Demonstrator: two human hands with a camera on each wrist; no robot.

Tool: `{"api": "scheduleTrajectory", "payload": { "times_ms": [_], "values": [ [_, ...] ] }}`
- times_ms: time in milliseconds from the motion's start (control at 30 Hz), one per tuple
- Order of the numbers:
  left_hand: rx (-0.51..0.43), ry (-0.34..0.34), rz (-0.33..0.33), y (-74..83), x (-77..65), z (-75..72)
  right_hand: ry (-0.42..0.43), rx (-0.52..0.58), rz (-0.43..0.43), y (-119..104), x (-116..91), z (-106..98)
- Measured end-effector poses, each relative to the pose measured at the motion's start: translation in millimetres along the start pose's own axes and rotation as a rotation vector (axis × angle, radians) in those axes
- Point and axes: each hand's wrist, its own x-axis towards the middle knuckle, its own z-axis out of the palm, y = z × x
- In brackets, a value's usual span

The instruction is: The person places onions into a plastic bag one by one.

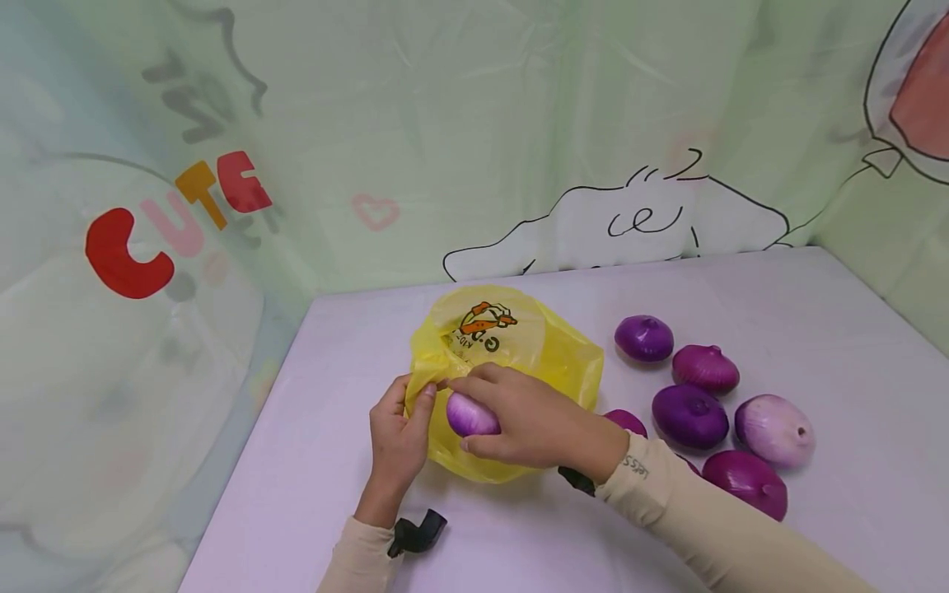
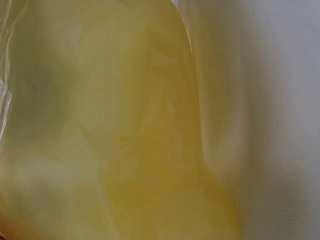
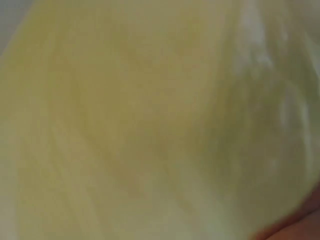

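Observation:
A yellow plastic bag (image 1: 563,350) with an orange cartoon print stands on the table, its mouth facing up. At its left rim, my left hand (image 1: 400,424) pinches the plastic between thumb and fingers. My right hand (image 1: 530,416) grips a pale purple onion (image 1: 471,416) over the bag's mouth, close to the left fingertips. Yellow plastic (image 2: 125,120) fills most of the left wrist view. The right wrist view is blurred and mostly bag (image 3: 125,120), with a bit of skin at the lower right corner. What lies deep in the bag is hidden.
Several onions lie to the right on the pale table (image 1: 296,494), among them a dark purple onion (image 1: 691,416), a whitish onion (image 1: 774,430) and a magenta onion (image 1: 745,482) beside the right sleeve (image 1: 712,511). A printed curtain (image 1: 415,123) hangs behind the table.

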Motion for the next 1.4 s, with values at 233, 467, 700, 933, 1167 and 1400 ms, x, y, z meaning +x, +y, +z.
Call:
{"api": "scheduleTrajectory", "payload": {
  "times_ms": [233,467,700,933,1167,1400],
  "values": [
    [-0.032,-0.010,-0.001,0.3,-0.2,0.4,-0.036,-0.008,0.018,-0.4,0.7,5.5],
    [-0.033,-0.018,0.013,-0.5,-0.1,0.3,-0.068,-0.018,0.031,-0.9,1.1,9.1],
    [-0.020,-0.022,0.023,0.4,0.0,0.1,-0.093,-0.026,0.049,1.4,1.8,14.3],
    [-0.025,-0.014,0.023,-0.9,-0.1,0.7,-0.108,-0.060,0.046,2.5,2.2,21.1],
    [-0.011,-0.004,0.035,-1.8,0.0,0.8,-0.148,-0.077,0.056,3.7,2.9,26.4],
    [-0.012,-0.007,0.031,-0.9,-0.2,1.2,-0.152,-0.081,0.051,3.9,1.1,30.5]
  ]
}}
